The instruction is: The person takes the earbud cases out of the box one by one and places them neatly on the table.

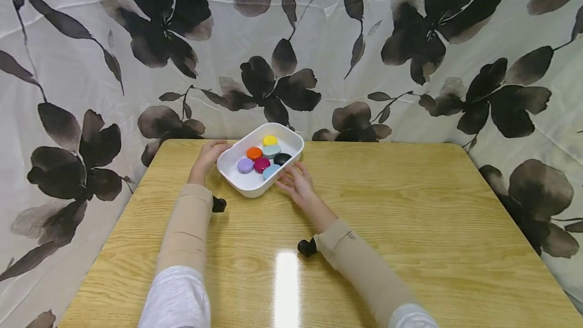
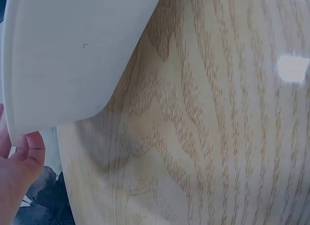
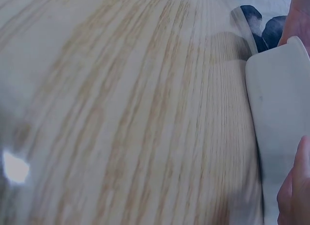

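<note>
A white rectangular plastic tub (image 1: 237, 178) with rounded corners is at the far edge of the table, turned at an angle. Inside lie several smooth round pieces, among them a yellow one (image 1: 269, 140), an orange one (image 1: 254, 153), a purple one (image 1: 245, 165) and a black one (image 1: 283, 159). My left hand (image 1: 209, 158) grips the tub's rim at its left end; its curled fingers (image 2: 35, 146) show in the left wrist view. At the near right side, my right hand (image 1: 298, 185) touches the outer wall with spread fingers (image 3: 301, 162).
The wooden table (image 1: 401, 216) extends toward me and to the right, with a bright light reflection near the front. A floral curtain (image 1: 346, 65) hangs behind it. A small black wrist camera (image 1: 219, 204) sits by the left sleeve, another (image 1: 307, 247) by the right.
</note>
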Demonstrator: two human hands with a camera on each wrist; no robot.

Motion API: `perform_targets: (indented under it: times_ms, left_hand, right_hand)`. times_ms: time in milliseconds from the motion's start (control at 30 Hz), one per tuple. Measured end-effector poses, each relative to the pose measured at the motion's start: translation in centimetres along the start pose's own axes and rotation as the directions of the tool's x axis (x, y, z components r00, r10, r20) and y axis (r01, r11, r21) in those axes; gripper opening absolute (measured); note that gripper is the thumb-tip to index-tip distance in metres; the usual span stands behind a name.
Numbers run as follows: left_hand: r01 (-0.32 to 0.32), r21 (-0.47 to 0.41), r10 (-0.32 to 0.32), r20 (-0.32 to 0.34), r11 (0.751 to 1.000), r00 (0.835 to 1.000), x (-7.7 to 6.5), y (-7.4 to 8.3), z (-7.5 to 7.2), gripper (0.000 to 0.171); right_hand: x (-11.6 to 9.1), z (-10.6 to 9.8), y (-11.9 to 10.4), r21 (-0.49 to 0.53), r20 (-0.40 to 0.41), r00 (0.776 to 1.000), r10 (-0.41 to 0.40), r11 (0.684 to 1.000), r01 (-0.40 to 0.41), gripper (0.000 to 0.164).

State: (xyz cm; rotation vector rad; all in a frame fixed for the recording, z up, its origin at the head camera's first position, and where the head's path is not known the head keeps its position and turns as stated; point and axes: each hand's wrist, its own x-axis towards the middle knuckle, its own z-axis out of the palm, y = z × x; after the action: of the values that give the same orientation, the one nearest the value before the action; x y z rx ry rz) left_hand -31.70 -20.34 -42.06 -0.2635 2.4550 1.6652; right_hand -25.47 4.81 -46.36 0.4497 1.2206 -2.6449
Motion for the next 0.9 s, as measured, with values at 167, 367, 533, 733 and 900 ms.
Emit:
perform_targets:
  times_ms: [167, 367, 533, 733, 900]
  left_hand:
    - [0.007, -0.017, -0.007, 0.009, 1.0, 1.0, 0.5, 0.1, -0.1, 0.05]
    - [0.059, -0.025, -0.058, 0.045, 0.998, 0.997, 1.2, 0.1, -0.2, 0.051]
    - [0.095, 0.012, -0.095, 0.102, 0.995, 0.99, 1.3, 0.0, -0.4, 0.049]
    - [0.106, 0.032, -0.11, 0.18, 0.994, 0.977, 1.4, -0.2, -0.9, 0.049]
    - [0.082, 0.043, -0.089, 0.23, 0.996, 0.969, 1.4, -0.5, -1.1, 0.049]
  right_hand:
    - [0.0, 1.0, -0.2, -0.011, 0.005, 1.0, 0.004, 1.0, -0.004, 0.054]
    - [0.2, 1.5, -0.3, -0.018, -0.041, 0.999, 0.022, 1.0, -0.023, 0.055]
    - [0.5, 1.2, -0.3, -0.072, -0.066, 0.998, 0.016, 0.997, -0.021, 0.057]
    - [0.8, 0.6, -0.7, -0.122, -0.073, 0.997, 0.031, 0.992, -0.04, 0.056]
    - [0.7, 0.1, -1.0, -0.127, -0.047, 0.997, 0.065, 0.989, -0.071, 0.055]
